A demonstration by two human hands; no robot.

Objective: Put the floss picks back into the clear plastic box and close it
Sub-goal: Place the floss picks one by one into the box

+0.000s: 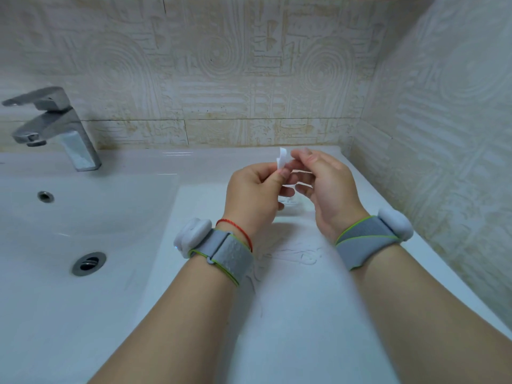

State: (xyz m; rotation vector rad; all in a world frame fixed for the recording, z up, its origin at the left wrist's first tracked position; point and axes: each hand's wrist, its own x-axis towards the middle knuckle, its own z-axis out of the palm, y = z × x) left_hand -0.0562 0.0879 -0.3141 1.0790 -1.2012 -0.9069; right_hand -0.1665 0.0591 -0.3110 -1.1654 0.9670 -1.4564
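Left hand (257, 189): thumb and forefinger pinch the white plastic floss picks (282, 160), heads up.
Right hand (327, 187): fingers curled round the same bunch's thin stems.
Pick count: two heads show; the rest is unclear.
Clear plastic box (291, 202): likely the faint glassy shape on the white worktop (304, 328), right of the white ceramic sink basin (83, 217).
Coming move: straight down from both hands; the box's long axis is unreadable.

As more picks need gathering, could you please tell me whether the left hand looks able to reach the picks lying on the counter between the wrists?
Probably yes: nothing stands between the left hand and the faint picks on the counter, though it now pinches a white floss pick.
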